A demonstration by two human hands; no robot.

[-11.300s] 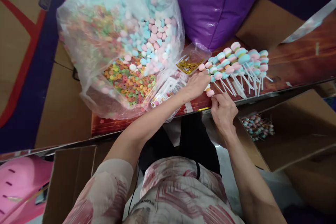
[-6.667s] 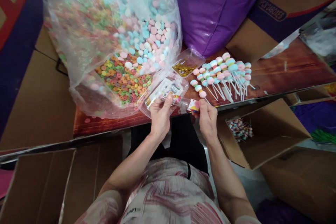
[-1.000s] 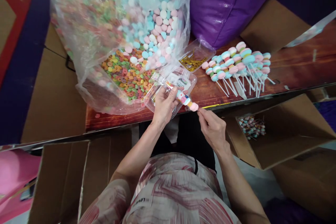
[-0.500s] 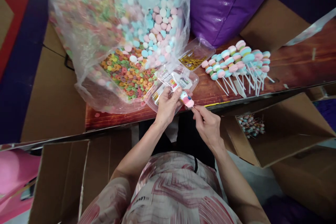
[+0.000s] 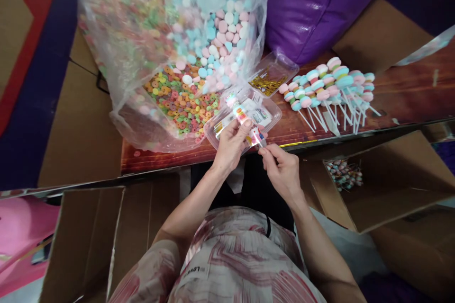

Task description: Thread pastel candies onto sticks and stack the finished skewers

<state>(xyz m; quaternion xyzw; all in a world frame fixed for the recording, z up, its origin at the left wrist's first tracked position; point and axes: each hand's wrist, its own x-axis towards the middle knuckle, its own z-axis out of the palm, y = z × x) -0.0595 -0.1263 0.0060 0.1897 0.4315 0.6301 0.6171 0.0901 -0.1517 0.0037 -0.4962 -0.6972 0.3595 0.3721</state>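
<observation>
"Candy skewer (image 5: 241, 112) in a clear, printed wrapper (image 5: 254, 138), tilted above a clear plastic tray (image 5: 279, 112) at the near edge of a red-brown table (image 5: 412, 92). Whose hands are on it?"

"One person's own pair. The left hand (image 5: 230, 146) grips it about midway, thumb on top, fingers clamped on the wrapped sweets."

"And the right hand (image 5: 282, 165)?"

"Thumb and forefinger pressed together at the lower end, pinching it; the stick is largely hidden."

"Does the skewer touch the tray?"

"Cannot tell from this angle. Printed sleeves (image 5: 261, 112) lie inside it."

"Just behind?"

"A small clear container (image 5: 285, 62) of gold ties (image 5: 268, 84), set in front of a bulging purple bag (image 5: 316, 4)."

"What fills the right of the table?"

"A row of overlapping skewers (image 5: 330, 84), pink, blue and white, their white sticks pointing toward the person."

"The left?"

"A large clear bag (image 5: 159, 139), slumped open, with multicoloured rings (image 5: 185, 104) and rounded pastel sweets (image 5: 229, 33) showing."

"Below the tabletop?"

"At right, an open cardboard box (image 5: 387, 194) holding a heap of pastel pieces (image 5: 343, 173); at left, a second open box (image 5: 83, 241) beside something pink (image 5: 24, 227)."
</observation>
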